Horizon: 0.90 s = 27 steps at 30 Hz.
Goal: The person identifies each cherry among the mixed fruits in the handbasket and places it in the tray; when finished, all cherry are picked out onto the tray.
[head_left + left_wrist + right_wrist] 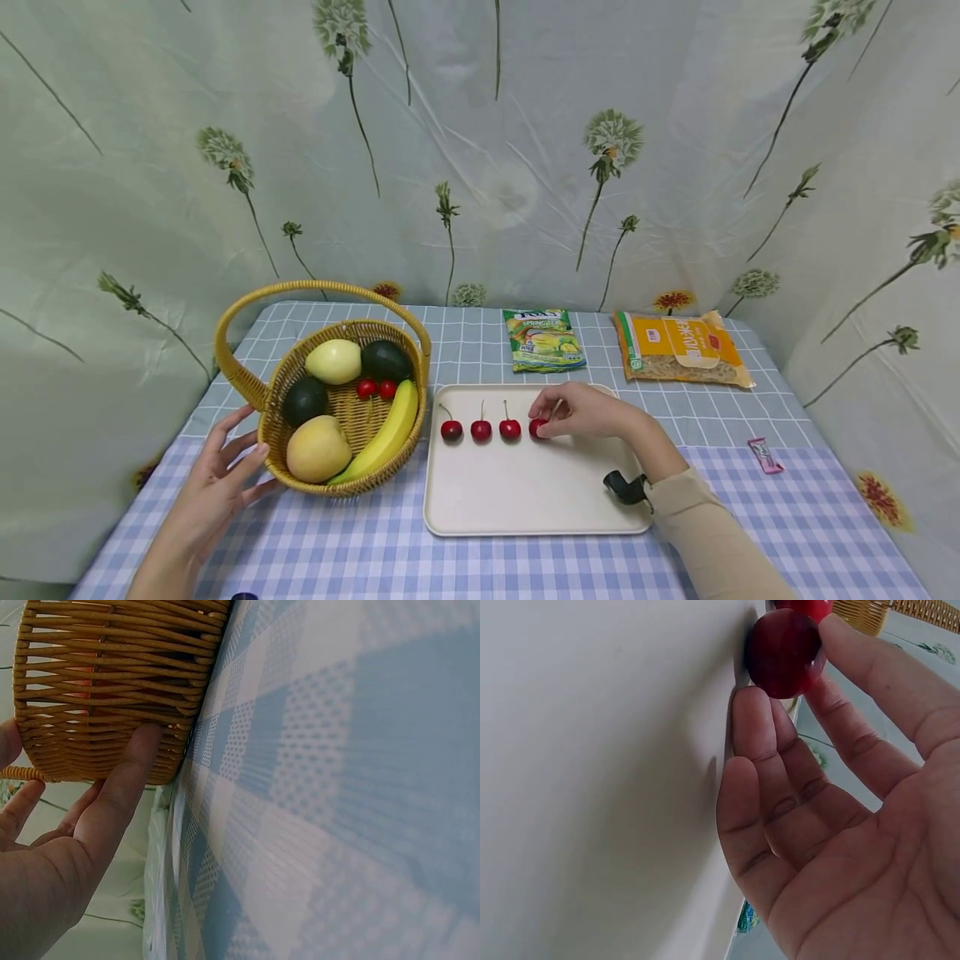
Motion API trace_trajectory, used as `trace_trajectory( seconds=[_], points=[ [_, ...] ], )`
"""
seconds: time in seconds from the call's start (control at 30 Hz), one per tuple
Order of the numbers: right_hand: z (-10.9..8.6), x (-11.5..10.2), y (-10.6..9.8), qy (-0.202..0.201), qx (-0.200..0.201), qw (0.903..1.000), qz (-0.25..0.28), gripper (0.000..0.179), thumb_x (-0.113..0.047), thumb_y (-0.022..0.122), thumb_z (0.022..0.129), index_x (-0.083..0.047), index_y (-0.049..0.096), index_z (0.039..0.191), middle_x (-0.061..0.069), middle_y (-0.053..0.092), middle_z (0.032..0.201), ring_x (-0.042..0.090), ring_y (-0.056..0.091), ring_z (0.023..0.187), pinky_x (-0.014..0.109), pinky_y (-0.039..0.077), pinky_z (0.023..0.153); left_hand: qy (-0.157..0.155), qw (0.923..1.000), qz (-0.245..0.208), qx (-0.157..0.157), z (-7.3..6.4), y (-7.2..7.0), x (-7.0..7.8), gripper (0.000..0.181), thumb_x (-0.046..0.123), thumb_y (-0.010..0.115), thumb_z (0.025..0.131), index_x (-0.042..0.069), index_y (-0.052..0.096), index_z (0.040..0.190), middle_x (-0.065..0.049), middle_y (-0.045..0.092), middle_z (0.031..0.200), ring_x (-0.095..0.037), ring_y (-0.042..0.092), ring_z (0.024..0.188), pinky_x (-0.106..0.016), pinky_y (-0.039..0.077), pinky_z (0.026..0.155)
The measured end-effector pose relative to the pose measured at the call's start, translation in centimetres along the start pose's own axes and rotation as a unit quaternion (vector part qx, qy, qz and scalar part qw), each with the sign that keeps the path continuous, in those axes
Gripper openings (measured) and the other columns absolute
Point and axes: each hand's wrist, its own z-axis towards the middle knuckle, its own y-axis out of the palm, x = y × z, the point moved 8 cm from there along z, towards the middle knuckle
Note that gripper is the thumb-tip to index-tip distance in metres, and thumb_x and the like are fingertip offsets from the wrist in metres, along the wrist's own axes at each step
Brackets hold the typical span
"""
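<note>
On a white tray (525,492), my right hand (588,410) pinches a dark red cherry (784,654) between thumb and fingertips, close against the tray surface. To its left, three cherries (481,431) with upright stems stand in a row with it. A yellow wicker basket (422,417) with a tall arched handle sits left of the tray. My left hand (217,487) is at the basket's left side, its fingers spread and nearly straight. In the left wrist view one fingertip (146,739) rests against the woven wall.
Inside the basket lie a banana (390,429), a peach-like fruit (318,450), a pale yellow fruit (333,362), two dark green fruits (387,362) and two cherries (366,388). Behind are a green packet (543,340) and an orange bag (682,348). A pink wrapper (765,456) lies right.
</note>
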Motion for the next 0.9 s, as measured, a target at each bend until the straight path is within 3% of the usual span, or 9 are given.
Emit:
trace_trajectory(
  seconds=[0.9],
  points=[
    [-0.5,0.02,-0.79,0.014,0.012,0.9998,0.01,0.019,-0.024,0.08,0.098,-0.014,0.075,0.113,-0.002,0.07,0.097,0.015,0.064,0.09,0.03,0.052,0.082,-0.006,0.9999,0.013,-0.001,-0.06,0.0,0.0,0.069,0.013,0.054,0.114,0.037,0.019,0.169,0.018,0.052,0.133,0.007,0.065,0.113,-0.035,0.064,0.083]
  ],
)
